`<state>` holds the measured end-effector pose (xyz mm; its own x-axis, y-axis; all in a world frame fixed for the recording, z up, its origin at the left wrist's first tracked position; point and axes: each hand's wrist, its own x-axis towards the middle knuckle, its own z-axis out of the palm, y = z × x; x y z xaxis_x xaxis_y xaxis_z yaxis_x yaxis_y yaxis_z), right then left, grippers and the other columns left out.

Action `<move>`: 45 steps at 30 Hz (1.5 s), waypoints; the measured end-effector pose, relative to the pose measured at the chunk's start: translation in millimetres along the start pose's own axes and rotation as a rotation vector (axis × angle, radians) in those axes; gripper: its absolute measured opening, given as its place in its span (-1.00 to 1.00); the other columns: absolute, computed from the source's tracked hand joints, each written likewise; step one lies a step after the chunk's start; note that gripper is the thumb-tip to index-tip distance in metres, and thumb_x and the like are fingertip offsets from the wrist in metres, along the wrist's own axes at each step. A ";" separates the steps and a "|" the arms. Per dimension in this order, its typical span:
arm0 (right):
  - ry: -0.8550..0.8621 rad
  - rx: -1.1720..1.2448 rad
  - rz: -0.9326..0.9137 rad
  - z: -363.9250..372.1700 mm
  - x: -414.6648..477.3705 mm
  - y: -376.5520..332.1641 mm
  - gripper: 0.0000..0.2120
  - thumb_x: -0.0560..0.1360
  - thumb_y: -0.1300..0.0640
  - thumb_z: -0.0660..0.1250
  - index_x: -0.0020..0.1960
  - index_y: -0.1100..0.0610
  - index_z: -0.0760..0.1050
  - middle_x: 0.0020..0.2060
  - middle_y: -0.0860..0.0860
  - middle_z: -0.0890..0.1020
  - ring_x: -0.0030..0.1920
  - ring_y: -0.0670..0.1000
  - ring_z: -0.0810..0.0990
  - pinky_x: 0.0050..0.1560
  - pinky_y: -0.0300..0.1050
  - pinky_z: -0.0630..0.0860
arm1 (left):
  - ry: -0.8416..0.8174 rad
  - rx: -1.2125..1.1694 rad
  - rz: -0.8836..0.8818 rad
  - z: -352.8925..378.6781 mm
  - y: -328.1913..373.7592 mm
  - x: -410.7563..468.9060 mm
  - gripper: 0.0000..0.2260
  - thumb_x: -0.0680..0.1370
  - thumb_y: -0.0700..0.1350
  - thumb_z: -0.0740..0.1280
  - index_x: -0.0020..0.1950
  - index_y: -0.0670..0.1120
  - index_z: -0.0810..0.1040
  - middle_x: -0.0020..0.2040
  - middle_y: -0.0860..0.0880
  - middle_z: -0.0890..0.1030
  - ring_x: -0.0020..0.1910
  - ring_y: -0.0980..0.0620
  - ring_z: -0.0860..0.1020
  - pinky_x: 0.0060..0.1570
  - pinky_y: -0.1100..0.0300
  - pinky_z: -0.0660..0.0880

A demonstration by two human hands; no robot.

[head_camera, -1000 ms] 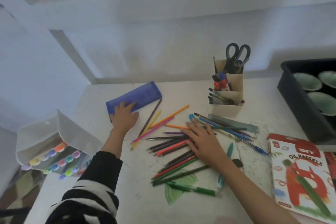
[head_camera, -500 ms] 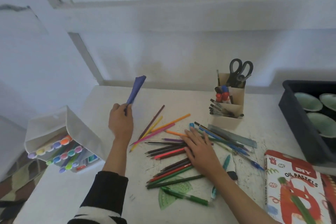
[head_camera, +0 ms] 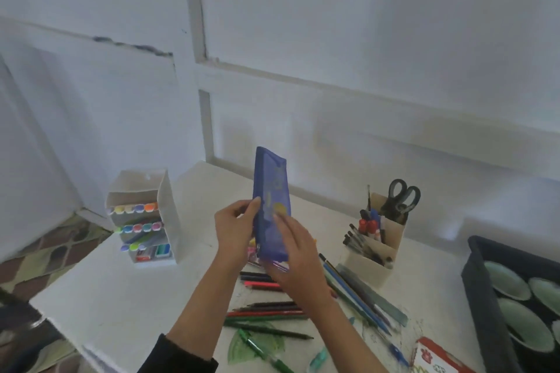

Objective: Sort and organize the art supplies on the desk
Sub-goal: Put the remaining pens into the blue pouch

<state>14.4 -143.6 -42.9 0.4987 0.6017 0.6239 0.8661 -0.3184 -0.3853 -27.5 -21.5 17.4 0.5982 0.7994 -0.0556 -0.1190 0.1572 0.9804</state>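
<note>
Standing upright above the white desk [head_camera: 121, 297], the flat blue fabric pencil case [head_camera: 272, 188] is pinched at its edge by the left hand [head_camera: 233, 233] while the right hand [head_camera: 298, 260] rests straight fingers on its face, probably to open it.

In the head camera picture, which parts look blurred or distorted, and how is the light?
Head view: the right hand is smeared by motion blur, and the print on the blue pencil case it touches is soft; the left hand gripping the case is sharper. Head view: the wall mouldings bow from wide-angle distortion. Head view: light is soft and bluish, shadows faint, no glare.
</note>
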 end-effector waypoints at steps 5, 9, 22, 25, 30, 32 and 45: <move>0.164 -0.048 -0.084 -6.3 27.8 -4.6 -0.58 0.50 0.13 0.23 0.35 0.18 0.42 0.25 0.08 0.54 0.20 0.05 0.53 0.14 0.00 0.52 | -0.232 -0.037 -0.015 -6.3 19.9 -24.1 -0.82 0.58 -0.15 0.30 0.16 -0.11 0.57 -0.08 -0.05 0.67 -0.25 0.06 0.66 -0.28 0.25 0.57; 0.138 -0.110 -0.039 -18.7 48.6 -12.4 -0.61 0.48 0.14 0.16 0.26 0.17 0.49 0.13 0.08 0.61 -0.05 0.08 0.64 -0.13 -0.03 0.61 | -0.290 0.026 0.122 -10.3 22.4 -36.5 -0.62 0.53 -0.18 0.36 0.27 0.16 0.40 0.03 0.04 0.60 -0.09 0.09 0.65 -0.15 0.27 0.58; 0.225 -0.076 0.039 -30.7 24.0 -21.9 -0.73 0.51 -0.01 0.17 0.07 0.05 0.57 -0.28 -0.08 0.65 -0.38 -0.03 0.57 -0.44 -0.22 0.46 | -0.234 -0.011 0.219 -10.9 12.8 -45.8 -0.84 0.45 -0.37 0.38 -0.10 -0.13 0.67 -0.17 -0.06 0.70 -0.15 0.02 0.66 -0.09 0.20 0.58; 0.216 -0.042 0.077 -34.1 20.3 -22.1 -0.70 0.51 0.00 0.15 0.11 0.07 0.57 -0.23 -0.05 0.66 -0.31 -0.01 0.60 -0.38 -0.19 0.50 | -0.267 -0.052 0.157 -6.6 10.8 -48.9 -0.83 0.50 -0.36 0.34 -0.04 -0.15 0.66 -0.15 -0.07 0.71 -0.11 0.01 0.67 -0.10 0.25 0.58; 0.236 -0.067 -0.040 -43.8 21.1 -15.7 -0.73 0.48 0.09 0.17 0.01 0.10 0.61 -0.25 -0.04 0.66 -0.33 0.01 0.57 -0.36 -0.20 0.45 | -0.229 0.050 0.134 -7.8 13.3 -45.0 -0.87 0.50 -0.30 0.36 -0.16 -0.13 0.66 -0.34 -0.02 0.67 -0.37 0.12 0.59 -0.27 0.30 0.53; 0.305 -0.105 -0.123 -47.9 20.0 -12.3 -0.74 0.45 0.17 0.17 -0.07 0.12 0.64 -0.29 -0.04 0.66 -0.35 0.00 0.56 -0.37 -0.22 0.43 | -0.198 0.126 0.142 -7.6 13.7 -44.4 -0.87 0.48 -0.31 0.40 -0.22 -0.12 0.65 -0.41 -0.01 0.64 -0.43 0.11 0.56 -0.30 0.25 0.55; 0.262 0.554 0.248 -70.8 16.4 9.6 -0.69 0.51 0.35 0.23 -0.06 -0.05 0.56 -0.14 0.00 0.64 -0.07 0.02 0.59 0.00 -0.26 0.48 | -0.072 0.837 0.332 -66.6 -35.2 0.6 -0.87 0.52 -0.23 0.38 -0.03 -0.05 0.68 -0.11 -0.09 0.48 -0.14 -0.02 0.44 -0.03 0.17 0.43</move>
<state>33.3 -188.7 11.7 0.7335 0.3384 0.5894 0.6141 0.0417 -0.7882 -75.6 12.1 -29.7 0.6875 0.6856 0.2392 0.3045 -0.5713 0.7622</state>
